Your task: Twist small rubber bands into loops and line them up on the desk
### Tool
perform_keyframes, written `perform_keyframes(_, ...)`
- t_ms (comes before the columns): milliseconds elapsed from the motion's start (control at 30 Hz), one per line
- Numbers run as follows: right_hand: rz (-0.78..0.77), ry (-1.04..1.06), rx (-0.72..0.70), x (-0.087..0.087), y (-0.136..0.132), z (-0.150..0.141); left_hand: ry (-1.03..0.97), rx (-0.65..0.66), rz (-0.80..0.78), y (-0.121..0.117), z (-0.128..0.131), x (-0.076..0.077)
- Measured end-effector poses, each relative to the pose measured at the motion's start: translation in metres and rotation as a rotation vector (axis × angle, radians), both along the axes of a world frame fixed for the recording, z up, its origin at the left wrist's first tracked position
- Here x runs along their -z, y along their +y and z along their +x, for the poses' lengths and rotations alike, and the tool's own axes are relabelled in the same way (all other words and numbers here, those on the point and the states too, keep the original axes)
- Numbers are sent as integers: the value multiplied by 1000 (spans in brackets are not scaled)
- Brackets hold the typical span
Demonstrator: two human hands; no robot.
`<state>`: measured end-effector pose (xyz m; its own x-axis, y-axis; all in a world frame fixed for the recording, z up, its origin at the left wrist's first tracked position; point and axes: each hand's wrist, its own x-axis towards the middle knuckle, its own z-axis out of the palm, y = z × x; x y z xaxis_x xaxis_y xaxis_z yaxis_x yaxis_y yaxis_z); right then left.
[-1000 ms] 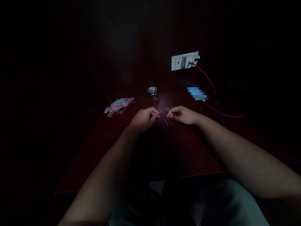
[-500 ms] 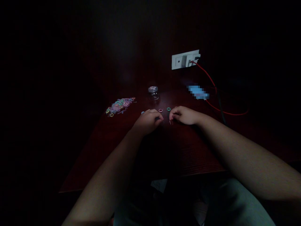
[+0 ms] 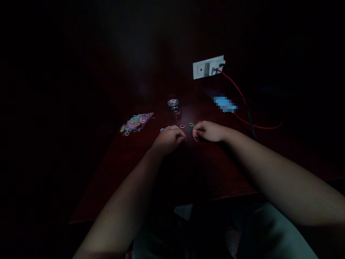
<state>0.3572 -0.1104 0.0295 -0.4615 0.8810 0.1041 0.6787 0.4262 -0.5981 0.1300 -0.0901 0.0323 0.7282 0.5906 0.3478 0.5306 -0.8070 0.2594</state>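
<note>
My left hand (image 3: 170,139) rests low over the dark red table, its thumb and fingertips pinched together. Something tiny shows at the tips, too small to name. Across a narrow gap, my right hand (image 3: 207,131) is closed too, and a thin pinkish hair elastic (image 3: 196,139) sticks out below its fingers. Behind the hands lie small ring-shaped hair ties in a row: a blue one (image 3: 162,130) partly behind my left hand, a pink one (image 3: 182,126), and a green one (image 3: 191,125). Another ring (image 3: 199,122) is mostly hidden by my right hand.
A heap of coloured hair ties (image 3: 136,122) lies at the table's left. A small clear lidded jar (image 3: 173,105) stands at the back. On the right are a blurred blue object (image 3: 224,103), a red cable (image 3: 265,127), and a wall socket (image 3: 201,70) with a plug.
The whole view has shifted slightly. Both hands keep nearly the same place and pinch; the pinkish elastic at my right fingertips shows less of its loop.
</note>
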Motion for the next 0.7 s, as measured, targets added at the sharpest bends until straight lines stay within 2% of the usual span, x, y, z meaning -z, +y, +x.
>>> perform_keyframes(533, -93, 0, -48, -2, 1, 8, 52, 0, 2, 0, 9, 3)
perform_keyframes(700, -92, -9, -14, -3, 0, 8, 2, -95, 20, -1, 4, -1)
